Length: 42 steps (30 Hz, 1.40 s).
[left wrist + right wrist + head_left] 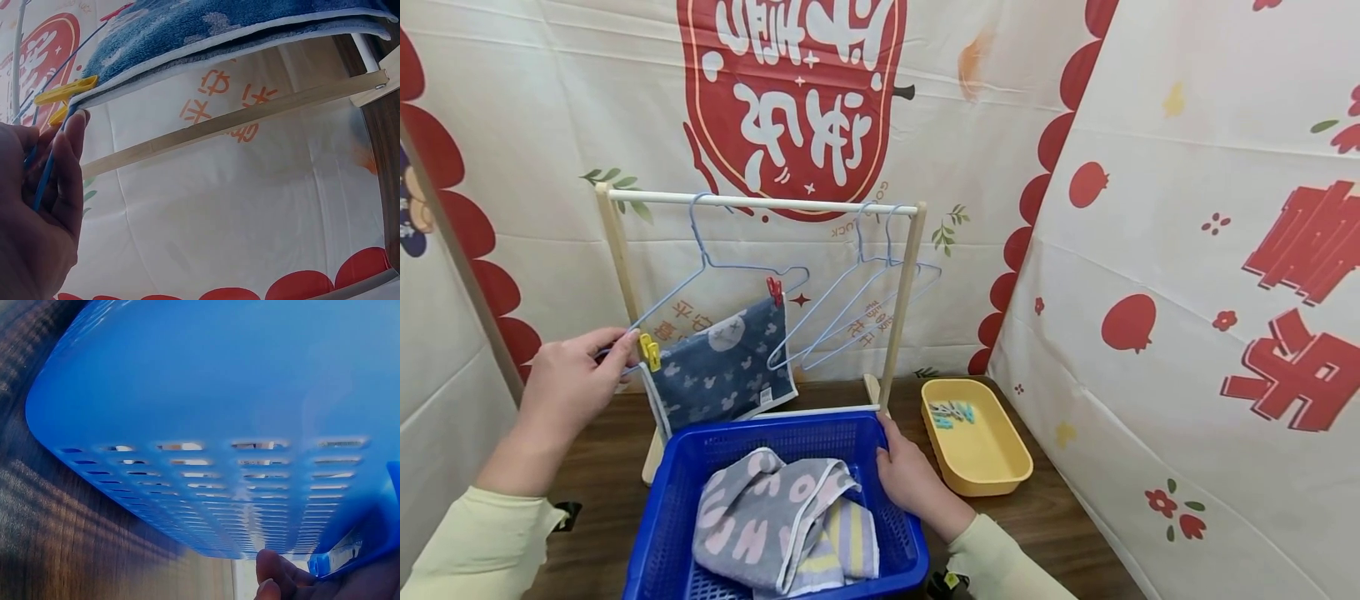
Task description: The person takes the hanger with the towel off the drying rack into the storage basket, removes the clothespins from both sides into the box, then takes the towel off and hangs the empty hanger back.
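My left hand (574,375) pinches the left end of a blue wire hanger (662,302) that hooks over the rack's top rail. Right beside its fingertips, a yellow clothespin (650,352) holds one corner of a dark blue-grey towel (718,367) with pale mouse-head shapes. A red clothespin (774,290) grips the towel's other top corner. With my right hand (910,471) I hold the rim of a blue plastic basket (647,508) near its far right corner. Inside lie a grey towel (760,521) with pink letters and a yellow-and-purple striped towel (850,537), partly covered by the grey one.
Two more blue hangers (835,321) hang at the right end of the wooden rack (906,300). A yellow tray (992,454) with several clothespins (951,412) stands right of the basket on the dark wooden table (1052,533). Printed cloth walls (985,167) enclose the table.
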### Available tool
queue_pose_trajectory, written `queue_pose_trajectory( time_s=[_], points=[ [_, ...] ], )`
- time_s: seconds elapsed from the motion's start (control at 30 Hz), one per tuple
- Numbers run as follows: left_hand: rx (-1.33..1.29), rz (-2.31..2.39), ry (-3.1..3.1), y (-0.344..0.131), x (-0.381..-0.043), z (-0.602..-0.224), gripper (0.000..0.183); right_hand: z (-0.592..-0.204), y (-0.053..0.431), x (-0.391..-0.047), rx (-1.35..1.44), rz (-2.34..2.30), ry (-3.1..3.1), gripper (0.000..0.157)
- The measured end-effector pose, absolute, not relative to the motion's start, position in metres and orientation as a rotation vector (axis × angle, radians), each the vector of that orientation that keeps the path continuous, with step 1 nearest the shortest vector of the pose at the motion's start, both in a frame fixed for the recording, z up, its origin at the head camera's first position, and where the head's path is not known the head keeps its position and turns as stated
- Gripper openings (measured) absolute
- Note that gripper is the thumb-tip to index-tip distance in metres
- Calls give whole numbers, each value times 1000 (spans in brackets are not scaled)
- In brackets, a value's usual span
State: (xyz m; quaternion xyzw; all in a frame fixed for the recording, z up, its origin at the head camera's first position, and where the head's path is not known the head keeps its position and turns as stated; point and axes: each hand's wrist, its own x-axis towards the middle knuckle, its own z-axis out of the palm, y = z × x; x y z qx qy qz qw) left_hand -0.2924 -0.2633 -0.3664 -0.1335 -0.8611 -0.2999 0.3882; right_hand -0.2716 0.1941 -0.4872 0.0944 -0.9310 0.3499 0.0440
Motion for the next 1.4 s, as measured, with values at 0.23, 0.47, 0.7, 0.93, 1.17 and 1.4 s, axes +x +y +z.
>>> queue_pose_trajectory(
  time_s=[0.23,0.47,0.7,0.93,1.17,1.4],
  points=[
    [-380,-747,-2126,-263,-294,-369,18,-488,194,-271,285,1062,-2843,59],
    [-392,-707,-2037,-264,-296,-370,17,-488,193,-271,281,1059,-2845,60],
    [-414,-739,-1966,-265,-293,-369,17,-487,193,-270,269,1068,-2846,59],
    [-465,-834,-1900,-270,-289,-365,15,-487,193,-270,278,1061,-2845,60],
    [-515,-936,-1859,-274,-284,-361,15,-487,193,-270,293,1040,-2836,59],
    [-537,-1033,-1856,-280,-278,-361,15,-486,193,-270,303,1050,-2834,59]
  ],
)
